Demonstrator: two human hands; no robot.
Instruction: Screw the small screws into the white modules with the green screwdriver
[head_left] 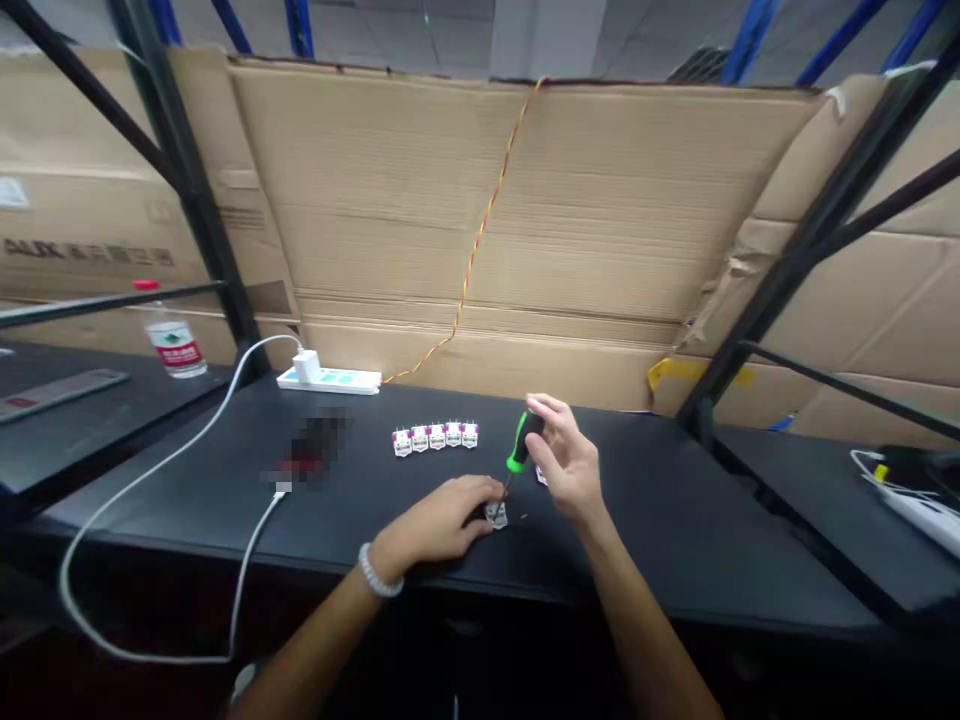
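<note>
My right hand (pixel 568 463) grips a screwdriver (pixel 521 444) with a green and black handle, held upright, its tip pointing down onto a small white part (pixel 496 514) on the black table (pixel 675 520). My left hand (pixel 442 518) lies on the table with its fingers closed on that part, holding it in place. A bead bracelet sits on the left wrist. Behind the hands, several similar small white and pink parts (pixel 436 437) stand in a row.
A white power strip (pixel 330 378) with a plugged-in charger lies at the back, and a white cable (pixel 187 440) runs off the table's front edge. A water bottle (pixel 171 333) stands far left. Cardboard walls and black frame bars surround the table. More cables lie far right.
</note>
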